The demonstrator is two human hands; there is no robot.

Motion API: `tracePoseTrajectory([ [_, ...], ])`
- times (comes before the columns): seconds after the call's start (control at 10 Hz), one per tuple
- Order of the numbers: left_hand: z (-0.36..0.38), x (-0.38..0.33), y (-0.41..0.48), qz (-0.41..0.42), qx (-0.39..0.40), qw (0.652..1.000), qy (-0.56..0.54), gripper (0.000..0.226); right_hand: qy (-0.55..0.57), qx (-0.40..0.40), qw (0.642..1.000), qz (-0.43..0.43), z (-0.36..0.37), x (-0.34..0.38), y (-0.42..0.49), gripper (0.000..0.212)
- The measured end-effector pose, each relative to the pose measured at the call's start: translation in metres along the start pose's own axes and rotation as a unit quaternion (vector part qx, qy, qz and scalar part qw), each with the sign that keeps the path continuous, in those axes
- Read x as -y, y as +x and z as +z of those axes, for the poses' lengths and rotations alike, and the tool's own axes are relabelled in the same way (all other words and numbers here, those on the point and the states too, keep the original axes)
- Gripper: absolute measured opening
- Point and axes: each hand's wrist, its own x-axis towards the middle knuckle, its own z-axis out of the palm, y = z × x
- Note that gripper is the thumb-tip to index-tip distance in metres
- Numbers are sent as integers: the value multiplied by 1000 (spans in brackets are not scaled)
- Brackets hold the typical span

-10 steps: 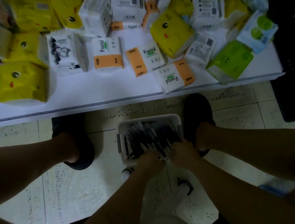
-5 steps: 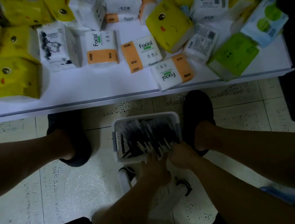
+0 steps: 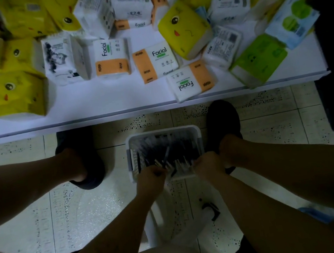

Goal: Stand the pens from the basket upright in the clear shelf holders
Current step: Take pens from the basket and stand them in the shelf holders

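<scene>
Left hand (image 3: 150, 176) shifted left over basket (image 3: 130, 148) on tiled floor (image 3: 67, 220).

The basket (image 3: 196, 135) looked like matt white plastic, and the pens (image 3: 161, 149) inside it like dark, smooth plastic. Along the front edge of the smooth white shelf (image 3: 91, 104), tissue packs (image 3: 185, 32) wore glossy, crinkled film. The speckled floor tiles (image 3: 83, 211) gave a dull sheen; the shoes (image 3: 224, 116) were matt black.
</scene>
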Motion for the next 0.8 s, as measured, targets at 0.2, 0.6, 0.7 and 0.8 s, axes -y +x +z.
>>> tracePoseTrajectory([
  [0.2, -24, -24, -7, -106, 75, 964, -232, 65, 113, 58, 991, 43, -8, 5, -9, 22],
  [0.6, -66, -79, -35, 31, 48, 966, -250, 26, 124, -44, 970, -205, -38, 53, -72, 17],
  [0.7, -95, -94, -52, 89, 35, 963, -251, 20, 150, -96, 946, -271, -45, 71, -95, 30],
  [0.8, -124, -101, -71, 147, 29, 943, -297, 13, 212, -146, 915, -311, -53, 86, -117, 21],
])
